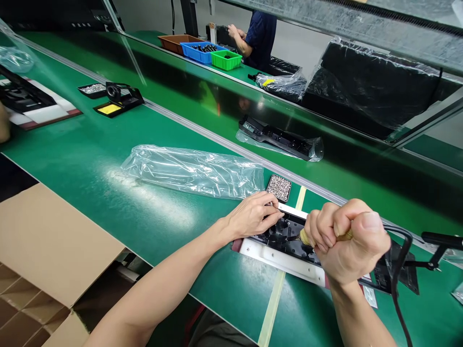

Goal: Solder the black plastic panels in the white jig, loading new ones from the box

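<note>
On a green workbench (108, 159), a cardboard box (47, 246) stands open at the near left edge, well to the left of the black plastic part (289, 238) that anchors the scene. Beyond the box, far left of the part, lie a soldering-iron stand (119, 99) with a yellow sponge and a small tray of screws (92, 89). An empty clear plastic bag (195, 171) lies just left of the part, and a second tray of screws (279, 187) sits just behind it. The person's left hand (253, 214) rests on the part's upper left edge, fingertips pinched there, steadying it on its white fixture plate (282, 260). The right hand (347, 238), closed in a fist around a corded driver (307, 237), holds the tip down on the part's middle. The work appears to be at the fastening stage; the next move would likely call for keeping the tool upright and the part pinned flat. Across the conveyor, another bagged part (278, 140) waits, and a co-worker (256, 38) stands beside coloured bins (213, 54). No brand, label or writing can be read.
</note>
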`<state>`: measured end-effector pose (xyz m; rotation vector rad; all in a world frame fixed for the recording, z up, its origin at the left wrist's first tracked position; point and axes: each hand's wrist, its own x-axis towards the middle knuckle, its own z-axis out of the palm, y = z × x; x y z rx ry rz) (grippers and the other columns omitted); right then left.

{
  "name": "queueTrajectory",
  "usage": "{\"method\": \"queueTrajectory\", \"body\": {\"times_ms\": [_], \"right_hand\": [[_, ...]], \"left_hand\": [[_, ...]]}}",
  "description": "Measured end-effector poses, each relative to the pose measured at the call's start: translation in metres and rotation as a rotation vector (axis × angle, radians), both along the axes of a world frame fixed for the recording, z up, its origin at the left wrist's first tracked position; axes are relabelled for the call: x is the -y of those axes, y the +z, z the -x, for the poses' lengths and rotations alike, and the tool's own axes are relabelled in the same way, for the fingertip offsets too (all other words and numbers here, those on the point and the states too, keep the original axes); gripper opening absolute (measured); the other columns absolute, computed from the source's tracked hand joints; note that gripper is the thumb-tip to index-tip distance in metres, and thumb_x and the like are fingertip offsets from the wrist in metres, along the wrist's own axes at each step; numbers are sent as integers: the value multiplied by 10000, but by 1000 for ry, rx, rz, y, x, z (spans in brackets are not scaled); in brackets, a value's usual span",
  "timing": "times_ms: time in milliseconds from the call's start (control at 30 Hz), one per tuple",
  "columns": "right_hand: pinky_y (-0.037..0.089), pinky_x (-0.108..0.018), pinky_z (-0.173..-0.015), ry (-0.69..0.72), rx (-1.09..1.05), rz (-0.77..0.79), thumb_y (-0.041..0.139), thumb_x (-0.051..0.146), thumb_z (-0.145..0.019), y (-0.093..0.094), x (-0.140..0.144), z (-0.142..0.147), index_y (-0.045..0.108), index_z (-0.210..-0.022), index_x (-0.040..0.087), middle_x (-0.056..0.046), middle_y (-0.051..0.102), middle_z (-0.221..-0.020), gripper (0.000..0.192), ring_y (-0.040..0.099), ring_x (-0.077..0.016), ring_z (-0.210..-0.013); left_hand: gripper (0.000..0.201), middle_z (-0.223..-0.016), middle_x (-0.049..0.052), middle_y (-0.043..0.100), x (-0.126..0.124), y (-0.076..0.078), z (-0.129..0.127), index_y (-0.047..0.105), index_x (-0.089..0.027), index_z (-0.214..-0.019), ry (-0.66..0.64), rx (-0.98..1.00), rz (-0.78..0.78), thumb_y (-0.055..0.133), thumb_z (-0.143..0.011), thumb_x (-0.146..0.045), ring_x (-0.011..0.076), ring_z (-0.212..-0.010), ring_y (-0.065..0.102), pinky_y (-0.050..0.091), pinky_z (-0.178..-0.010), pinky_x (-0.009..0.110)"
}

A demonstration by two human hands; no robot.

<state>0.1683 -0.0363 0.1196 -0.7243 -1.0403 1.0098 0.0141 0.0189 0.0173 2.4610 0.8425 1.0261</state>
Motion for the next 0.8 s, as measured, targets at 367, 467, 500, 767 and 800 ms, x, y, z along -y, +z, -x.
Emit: {"method": "queueTrajectory", "body": {"times_ms": [367, 467, 500, 767, 800], "right_hand": [[234, -174, -318, 7, 2, -3, 633, 401, -901, 0, 1, 0, 440, -563, 196, 67, 339, -417, 440, 247, -59, -324], [233, -181, -316, 7, 1, 5, 626, 397, -902, 0, 1, 0, 440, -565, 199, 64, 342, -423, 433, 256, -64, -326], [231, -182, -316, 5, 1, 8, 624, 397, -902, 0, 1, 0, 441, -565, 199, 63, 343, -423, 431, 255, -65, -326], [239, -173, -327, 6, 49, -15, 597, 406, -927, 1, 2, 1, 419, -575, 197, 66, 327, -423, 446, 251, -59, -330], [240, -173, -327, 2, 51, -11, 595, 405, -927, 1, 2, 2, 417, -575, 197, 66, 327, -423, 446, 251, -59, -330]], "left_hand": [[371, -1062, 89, 699, -1, 0, 1, 759, -140, -842, 4, -12, -3, 515, -1072, -300, 199, -933, 650, 545, -877, 374], [368, -1063, 87, 698, 0, 0, 1, 756, -139, -841, 4, -11, 1, 517, -1071, -297, 198, -934, 649, 543, -881, 370], [366, -1060, 87, 698, 0, 0, 0, 756, -140, -841, 6, -13, 1, 517, -1071, -296, 198, -937, 650, 543, -882, 369], [368, -1053, 84, 700, -1, -2, 0, 751, -128, -835, 2, -8, -11, 521, -1071, -292, 192, -914, 648, 537, -879, 367], [368, -1054, 83, 700, -1, -2, 0, 751, -129, -835, 4, -9, -10, 521, -1071, -293, 192, -913, 648, 536, -878, 366]]}}
